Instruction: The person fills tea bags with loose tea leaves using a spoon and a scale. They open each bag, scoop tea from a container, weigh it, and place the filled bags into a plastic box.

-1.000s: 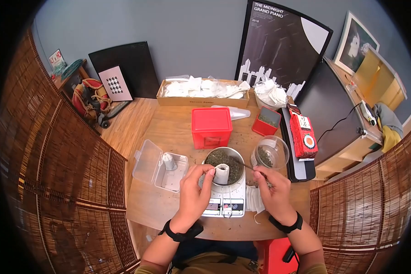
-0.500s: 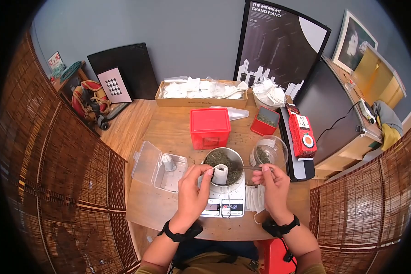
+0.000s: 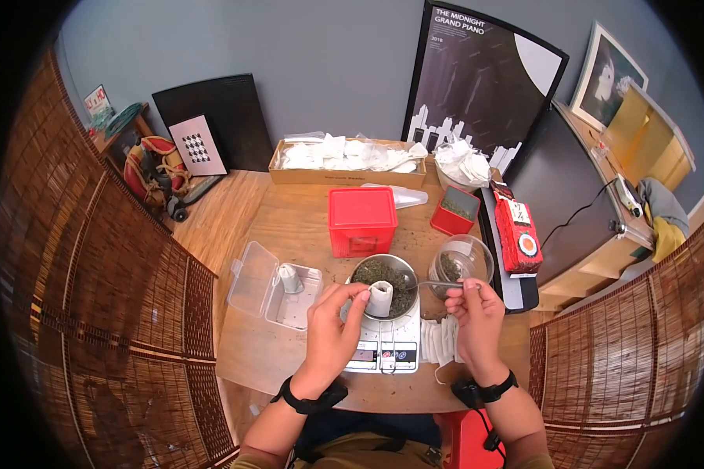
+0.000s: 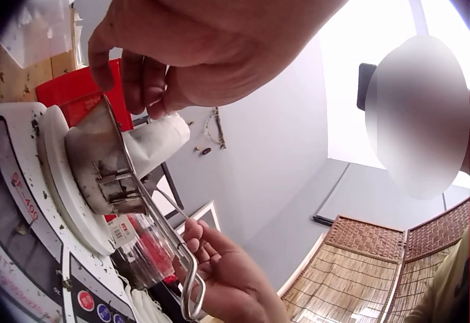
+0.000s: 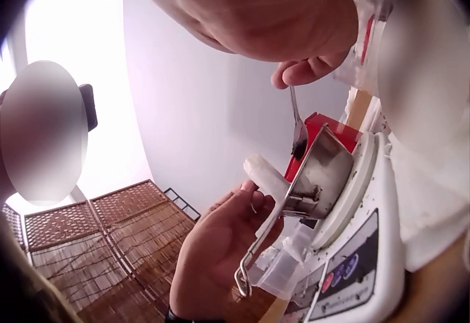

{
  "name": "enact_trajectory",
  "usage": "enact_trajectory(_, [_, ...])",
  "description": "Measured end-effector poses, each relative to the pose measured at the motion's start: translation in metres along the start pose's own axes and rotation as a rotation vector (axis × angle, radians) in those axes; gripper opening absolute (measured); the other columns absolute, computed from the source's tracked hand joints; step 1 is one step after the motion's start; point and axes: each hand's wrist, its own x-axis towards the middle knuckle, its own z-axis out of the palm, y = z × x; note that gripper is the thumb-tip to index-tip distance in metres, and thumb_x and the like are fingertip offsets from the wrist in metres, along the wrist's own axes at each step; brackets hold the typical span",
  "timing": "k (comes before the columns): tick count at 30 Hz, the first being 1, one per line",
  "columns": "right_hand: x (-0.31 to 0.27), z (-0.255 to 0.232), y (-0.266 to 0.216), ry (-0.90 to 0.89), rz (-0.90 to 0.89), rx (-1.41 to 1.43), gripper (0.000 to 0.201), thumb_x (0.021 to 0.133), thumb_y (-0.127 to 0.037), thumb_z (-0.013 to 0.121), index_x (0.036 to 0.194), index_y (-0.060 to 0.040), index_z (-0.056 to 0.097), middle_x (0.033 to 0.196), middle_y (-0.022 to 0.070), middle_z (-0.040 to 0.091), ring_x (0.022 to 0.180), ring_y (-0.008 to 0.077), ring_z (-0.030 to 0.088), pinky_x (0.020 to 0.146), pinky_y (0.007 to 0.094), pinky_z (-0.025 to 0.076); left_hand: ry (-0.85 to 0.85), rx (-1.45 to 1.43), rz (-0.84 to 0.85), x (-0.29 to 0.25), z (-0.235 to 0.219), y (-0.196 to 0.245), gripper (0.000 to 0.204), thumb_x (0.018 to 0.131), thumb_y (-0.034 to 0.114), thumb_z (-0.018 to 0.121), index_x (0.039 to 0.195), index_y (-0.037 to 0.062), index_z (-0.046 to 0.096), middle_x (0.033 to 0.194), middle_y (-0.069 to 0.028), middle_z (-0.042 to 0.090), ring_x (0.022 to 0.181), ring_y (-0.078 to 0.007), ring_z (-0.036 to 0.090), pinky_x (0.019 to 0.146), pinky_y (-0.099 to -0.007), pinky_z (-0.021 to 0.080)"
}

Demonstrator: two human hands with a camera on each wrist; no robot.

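Dried leaves fill part of a metal pot with a wire handle, which sits on a white kitchen scale. A white tea filter bag stands upright in the pot, its top rounded open. My left hand pinches the bag's rim between thumb and forefinger. In my right hand, thumb and fingers grip the handle of a metal spoon. The spoon's head, with dark leaves on it, is over the right part of the pot, beside the bag.
Left of the scale, an open clear box holds a white bag. Several white bags lie right of the scale. Behind stand a red tin, a clear jar, an open red tin and a cardboard tray.
My right hand has moved slightly up and right, and the spoon has come up from deeper among the leaves, its head now showing. My left hand keeps its pinch on the bag.
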Motion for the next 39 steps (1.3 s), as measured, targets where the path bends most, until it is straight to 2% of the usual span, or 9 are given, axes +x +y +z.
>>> enact_trajectory(5, [0.003, 0.003, -0.015, -0.003, -0.031, 0.072, 0.023, 0.113, -0.021, 0.063, 0.117, 0.0003, 0.07, 0.093, 0.0102, 0.078, 0.075, 0.0128, 0.07, 0.072, 0.0272, 0.057, 0.015, 0.009, 0.022, 0.002, 0.002, 0.004, 0.022, 0.102, 0.006, 0.072, 0.122, -0.0024, 0.077, 0.091, -0.0183, 0.073, 0.082, -0.029, 0.07, 0.068, -0.0372, 0.052])
enact_trajectory(9, [0.002, 0.009, -0.029, -0.038, -0.052, 0.072, 0.023, 0.113, -0.022, 0.063, 0.118, 0.0001, 0.07, 0.093, 0.0098, 0.078, 0.075, 0.0126, 0.07, 0.071, 0.0274, 0.057, 0.017, 0.002, 0.009, 0.002, 0.0, 0.01, 0.022, 0.101, 0.005, 0.072, 0.121, -0.0019, 0.078, 0.091, -0.0182, 0.073, 0.081, -0.0281, 0.069, 0.064, -0.0368, 0.051])
enact_trajectory(11, [0.001, 0.012, -0.034, -0.082, -0.069, 0.063, 0.024, 0.113, -0.022, 0.063, 0.119, 0.0004, 0.069, 0.093, 0.0093, 0.078, 0.076, 0.0121, 0.069, 0.072, 0.0274, 0.057, -0.025, -0.012, -0.061, 0.002, -0.001, 0.011, 0.02, 0.101, 0.006, 0.074, 0.118, -0.0025, 0.079, 0.094, -0.0158, 0.075, 0.087, -0.0232, 0.072, 0.078, -0.0329, 0.054])
enact_trajectory(21, [0.001, 0.019, -0.044, -0.159, -0.069, -0.072, 0.023, 0.113, -0.021, 0.063, 0.12, -0.0003, 0.07, 0.095, 0.0089, 0.077, 0.078, 0.0113, 0.068, 0.075, 0.0267, 0.055, 0.013, 0.033, 0.02, 0.002, 0.001, 0.006, 0.014, 0.1, 0.005, 0.075, 0.111, -0.0033, 0.08, 0.092, -0.0173, 0.075, 0.081, -0.0273, 0.071, 0.073, -0.0347, 0.053])
enact_trajectory(32, [-0.013, 0.026, -0.055, -0.208, -0.286, -0.313, 0.022, 0.113, -0.017, 0.063, 0.122, 0.0018, 0.07, 0.1, 0.0105, 0.078, 0.084, 0.0107, 0.069, 0.08, 0.0264, 0.057, 0.011, 0.039, -0.02, 0.003, 0.003, 0.011, 0.012, 0.101, 0.005, 0.073, 0.106, -0.0051, 0.077, 0.091, -0.0174, 0.074, 0.081, -0.0274, 0.071, 0.072, -0.0356, 0.052])
enact_trajectory(39, [-0.022, 0.027, -0.053, -0.23, -0.387, -0.345, 0.021, 0.113, -0.015, 0.063, 0.122, 0.003, 0.07, 0.101, 0.0114, 0.078, 0.087, 0.0121, 0.072, 0.081, 0.0279, 0.06, 0.009, 0.034, -0.025, 0.002, 0.003, 0.01, 0.013, 0.101, 0.006, 0.074, 0.107, -0.0049, 0.077, 0.091, -0.0171, 0.074, 0.08, -0.027, 0.07, 0.071, -0.0352, 0.052])
